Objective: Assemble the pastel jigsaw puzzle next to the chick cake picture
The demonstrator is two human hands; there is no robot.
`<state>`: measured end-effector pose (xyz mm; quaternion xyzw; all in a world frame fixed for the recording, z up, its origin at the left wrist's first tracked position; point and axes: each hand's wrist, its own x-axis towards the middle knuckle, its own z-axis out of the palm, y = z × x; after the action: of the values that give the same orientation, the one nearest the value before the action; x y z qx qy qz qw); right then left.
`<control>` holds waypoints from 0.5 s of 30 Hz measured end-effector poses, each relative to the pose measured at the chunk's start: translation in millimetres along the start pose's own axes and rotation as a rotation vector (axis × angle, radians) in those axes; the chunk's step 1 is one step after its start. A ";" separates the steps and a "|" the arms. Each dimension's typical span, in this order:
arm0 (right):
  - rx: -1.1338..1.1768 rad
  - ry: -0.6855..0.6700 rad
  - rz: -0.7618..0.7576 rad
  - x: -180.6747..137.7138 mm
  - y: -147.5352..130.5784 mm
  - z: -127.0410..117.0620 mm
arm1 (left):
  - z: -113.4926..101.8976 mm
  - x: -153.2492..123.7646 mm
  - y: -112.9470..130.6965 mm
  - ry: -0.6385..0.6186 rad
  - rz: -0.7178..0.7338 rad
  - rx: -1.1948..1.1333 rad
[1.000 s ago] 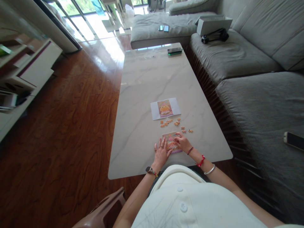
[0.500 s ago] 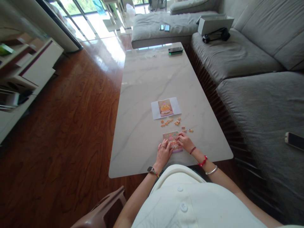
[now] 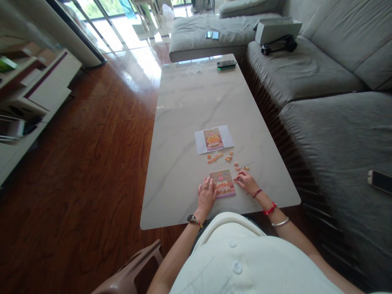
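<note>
A partly filled jigsaw puzzle (image 3: 223,183) in a small rectangular tray lies near the front of the table, pink and orange with gaps in its upper part. My left hand (image 3: 207,195) rests with its fingers stretched over the tray's left edge. Just off the right edge, my right hand (image 3: 246,183) pinches a small puzzle piece (image 3: 235,180) at its fingertips. Beyond the tray lie several loose puzzle pieces (image 3: 215,158), with more pieces (image 3: 236,164) nearer my right hand. A paper sheet (image 3: 227,136) printed with a yellow figure lies behind them.
The white marbled table (image 3: 180,163) stretches away from me. At its far end lies a dark phone-like device (image 3: 226,64). A grey sofa (image 3: 330,134) runs along the right, with a phone (image 3: 379,181) on it. A brown plastic stool (image 3: 134,265) stands at lower left.
My right hand has moved right, off the puzzle to beside its edge, with a piece at its fingertips. My left hand has slid slightly left, uncovering more of the puzzle.
</note>
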<state>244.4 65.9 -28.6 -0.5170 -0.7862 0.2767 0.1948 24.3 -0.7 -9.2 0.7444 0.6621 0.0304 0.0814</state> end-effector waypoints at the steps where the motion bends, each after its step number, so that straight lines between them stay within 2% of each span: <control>1: -0.003 -0.005 -0.002 0.4 -0.5 0.0 | -0.3 0.3 -0.3 -0.001 -0.003 0.005; 9: -0.013 -0.017 -0.028 3.1 -11.7 1.4 | 2.3 -1.0 -1.0 -0.041 0.011 0.040; 15: -0.104 0.050 0.093 3.4 -3.3 -2.3 | 1.4 -3.2 -1.0 -0.077 -0.011 0.058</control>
<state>242.1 68.6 -24.7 -0.5689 -0.7697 0.2314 0.1742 23.1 -3.9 -10.6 0.7432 0.6633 -0.0181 0.0855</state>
